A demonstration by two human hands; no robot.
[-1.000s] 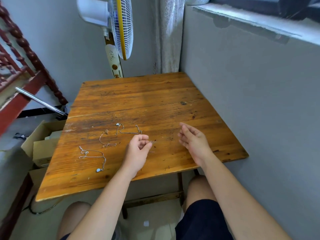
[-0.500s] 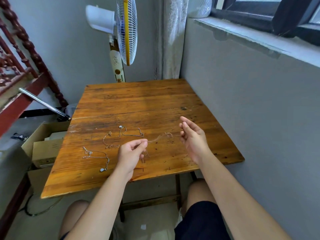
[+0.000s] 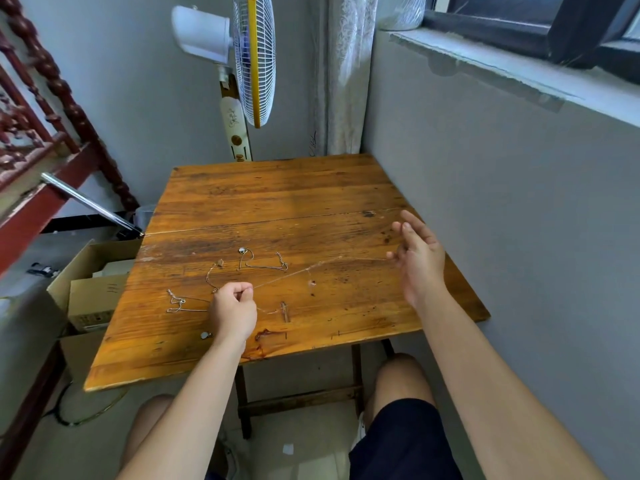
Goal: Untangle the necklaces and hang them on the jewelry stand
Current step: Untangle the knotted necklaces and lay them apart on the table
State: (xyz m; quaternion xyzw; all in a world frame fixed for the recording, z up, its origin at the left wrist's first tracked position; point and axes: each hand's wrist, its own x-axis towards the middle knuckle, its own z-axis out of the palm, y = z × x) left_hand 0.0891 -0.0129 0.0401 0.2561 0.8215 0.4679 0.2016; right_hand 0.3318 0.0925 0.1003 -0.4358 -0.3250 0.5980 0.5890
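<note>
Left hand [image 3: 233,308] and right hand [image 3: 420,261] each pinch an end of thin chain [image 3: 322,266] stretched over table [image 3: 277,188]. Loose necklaces [image 3: 242,251] on table's left part, one half-hidden by left hand. Fan [image 3: 254,64] behind table; chain barely visible.

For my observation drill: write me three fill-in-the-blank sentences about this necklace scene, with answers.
The left hand pinches the thin chain; its far end is held by the right hand's ___.
The remaining necklaces lie on the wooden ___.
Behind it stands a white ___.
Missing: fingers; table; fan.
</note>
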